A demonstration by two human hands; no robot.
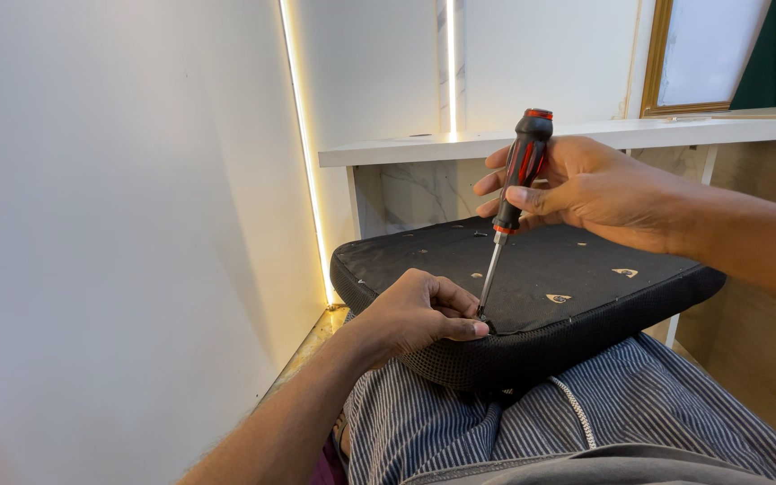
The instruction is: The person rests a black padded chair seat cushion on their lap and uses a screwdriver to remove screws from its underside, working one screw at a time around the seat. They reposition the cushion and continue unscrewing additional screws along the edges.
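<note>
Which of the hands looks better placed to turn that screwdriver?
The right hand, probably: it already grips the screwdriver by its handle. The left hand rests on the cushion edge, fingertips beside the tip, seemingly steadying it.

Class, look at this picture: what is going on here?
A person sits with a black seat cushion upside down on their lap. The right hand grips a black-and-red screwdriver, held nearly upright with its tip at the cushion's near edge. The left hand rests beside the tip, fingers pinched there. A white shelf stands behind.
</note>
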